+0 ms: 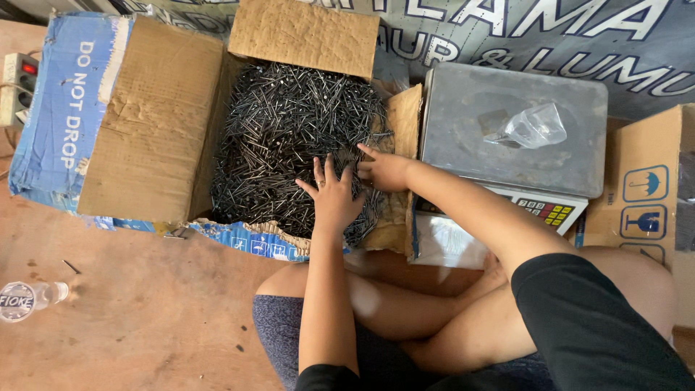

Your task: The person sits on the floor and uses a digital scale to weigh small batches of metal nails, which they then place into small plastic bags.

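While both hands work in the nails, the carton serves as landmark:
Bottle (29, 297): lies on the wooden floor, well left of and below the carton.
Carton (156, 116): open cardboard box, flaps spread.
Nails (289, 130): dark heap filling the carton.
Left hand (333, 195): fingers splayed wide, flat on the nails at the carton's near edge, holding nothing.
Right hand (384, 171): on the nails by the carton's right wall; grip unclear.
Scale (507, 137): just right of the carton, clear bag (536, 127) on its pan.

Bare brown wooden floor (145, 318) fills the lower left, a grey lettered banner (550, 36) stretches across the top right, daylight even throughout.
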